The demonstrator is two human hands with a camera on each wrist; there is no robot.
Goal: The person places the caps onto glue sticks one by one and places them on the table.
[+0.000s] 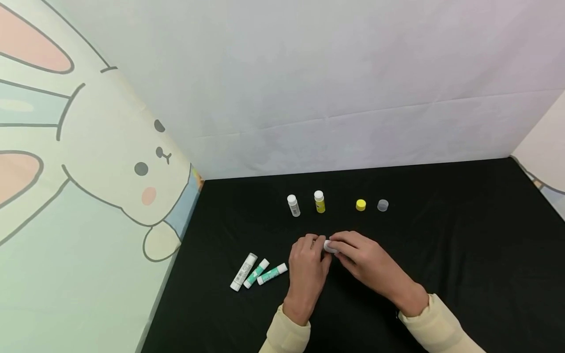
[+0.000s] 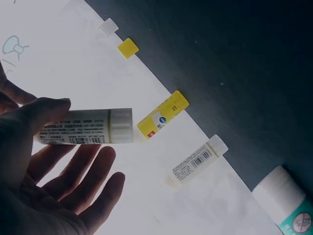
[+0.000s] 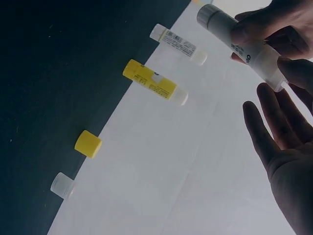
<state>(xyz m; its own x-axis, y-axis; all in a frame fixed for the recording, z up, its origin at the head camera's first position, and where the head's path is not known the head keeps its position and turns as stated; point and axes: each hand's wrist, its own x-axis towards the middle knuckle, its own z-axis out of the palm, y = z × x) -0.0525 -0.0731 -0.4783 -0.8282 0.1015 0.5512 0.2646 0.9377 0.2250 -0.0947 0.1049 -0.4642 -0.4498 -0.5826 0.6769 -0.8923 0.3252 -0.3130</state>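
A white glue stick (image 3: 232,34) with printed text is held upright between both hands. My left hand (image 1: 306,264) grips its body, the thumb (image 2: 49,112) lying along the label. At the stick's translucent upper end, my right hand (image 1: 368,260) pinches with thumb and fingers; its other fingers (image 3: 259,127) extend loosely. Beyond the hands stand a white glue stick (image 1: 293,206) and a yellow glue stick (image 1: 320,202), both with white tops showing. To their right, a yellow cap (image 1: 361,205) and a clear cap (image 1: 382,205) rest on the table.
Left of the hands, a white glue stick (image 1: 243,272) and two green-and-white glue sticks (image 1: 256,273) lie on the black cloth (image 1: 441,245). A pale wall (image 1: 353,122) rises behind the table, and a rabbit-print sheet (image 1: 106,147) hangs at the left.
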